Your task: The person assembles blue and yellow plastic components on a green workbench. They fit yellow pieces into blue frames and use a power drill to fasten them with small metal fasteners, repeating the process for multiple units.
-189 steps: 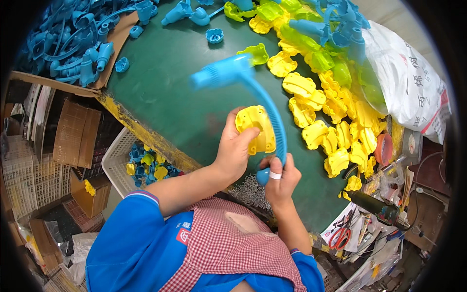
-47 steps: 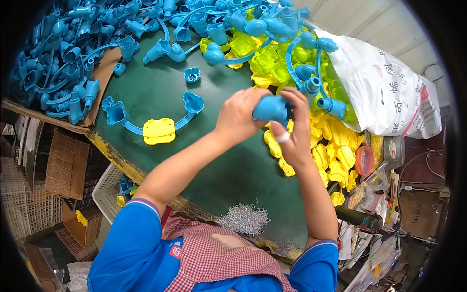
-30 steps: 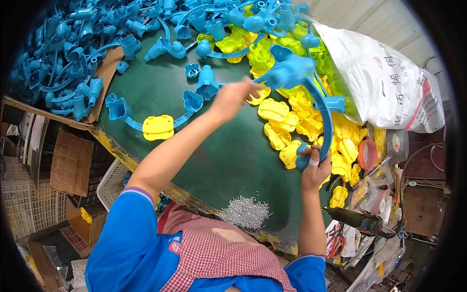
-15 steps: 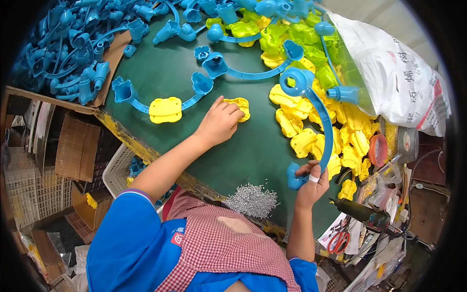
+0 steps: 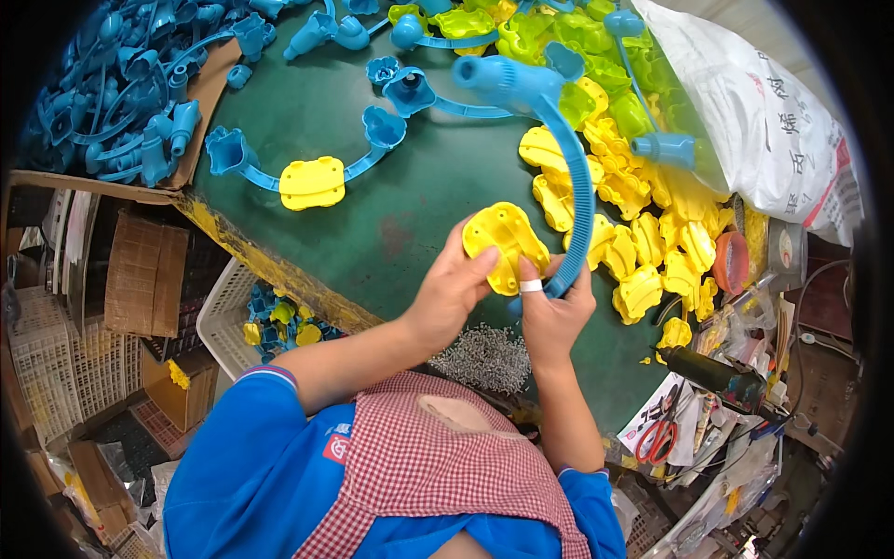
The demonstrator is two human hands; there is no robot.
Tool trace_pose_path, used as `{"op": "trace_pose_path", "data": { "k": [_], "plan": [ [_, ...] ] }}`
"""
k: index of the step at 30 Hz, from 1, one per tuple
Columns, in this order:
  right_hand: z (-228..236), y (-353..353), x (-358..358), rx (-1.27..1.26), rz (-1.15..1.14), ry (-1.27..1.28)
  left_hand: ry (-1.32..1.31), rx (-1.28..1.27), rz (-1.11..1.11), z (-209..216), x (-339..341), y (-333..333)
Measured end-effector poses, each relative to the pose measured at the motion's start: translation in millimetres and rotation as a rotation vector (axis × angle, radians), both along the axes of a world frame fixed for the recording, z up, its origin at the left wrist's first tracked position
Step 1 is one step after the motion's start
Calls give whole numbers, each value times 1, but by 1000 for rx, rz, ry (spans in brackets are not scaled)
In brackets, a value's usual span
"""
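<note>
Between my two hands, over the near part of the green table, a yellow plastic piece (image 5: 498, 233) with small holes meets a curved blue plastic part (image 5: 579, 177). My left hand (image 5: 449, 293) is closed on the yellow piece's left edge. My right hand (image 5: 556, 312) grips the lower end of the blue part, its thumb, with a white band, against the yellow piece. The blue arc rises to a ribbed socket at its far end. Another blue arc (image 5: 365, 166) with a yellow plate (image 5: 313, 183) on its middle lies at the left.
A pile of small metal screws (image 5: 482, 359) lies at the near edge. Yellow pieces (image 5: 643, 238) are heaped right, beside a white sack (image 5: 745, 112) of green pieces. A cardboard box (image 5: 216, 107) of blue parts stands left. Scissors (image 5: 657, 440) and a dark-handled tool (image 5: 712, 377) lie lower right.
My left hand has picked the yellow piece off the table and brought it toward me. My right hand has moved left and tilted the blue part, so both pieces now meet.
</note>
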State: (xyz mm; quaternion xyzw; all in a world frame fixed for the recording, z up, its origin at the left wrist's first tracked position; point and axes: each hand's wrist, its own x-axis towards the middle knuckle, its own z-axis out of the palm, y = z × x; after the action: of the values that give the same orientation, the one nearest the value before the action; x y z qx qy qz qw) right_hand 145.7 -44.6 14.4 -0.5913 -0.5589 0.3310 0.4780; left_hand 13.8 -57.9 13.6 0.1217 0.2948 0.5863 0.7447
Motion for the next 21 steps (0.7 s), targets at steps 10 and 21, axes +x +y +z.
{"op": "trace_pose_path", "data": {
  "k": [10, 21],
  "plan": [
    [-24, -19, 0, 213, 329, -119, 145, -14, 275, 3, 7, 17],
    [-30, -5, -2, 421, 379, -356, 44, 16, 311, 16, 8, 6]
  ]
}}
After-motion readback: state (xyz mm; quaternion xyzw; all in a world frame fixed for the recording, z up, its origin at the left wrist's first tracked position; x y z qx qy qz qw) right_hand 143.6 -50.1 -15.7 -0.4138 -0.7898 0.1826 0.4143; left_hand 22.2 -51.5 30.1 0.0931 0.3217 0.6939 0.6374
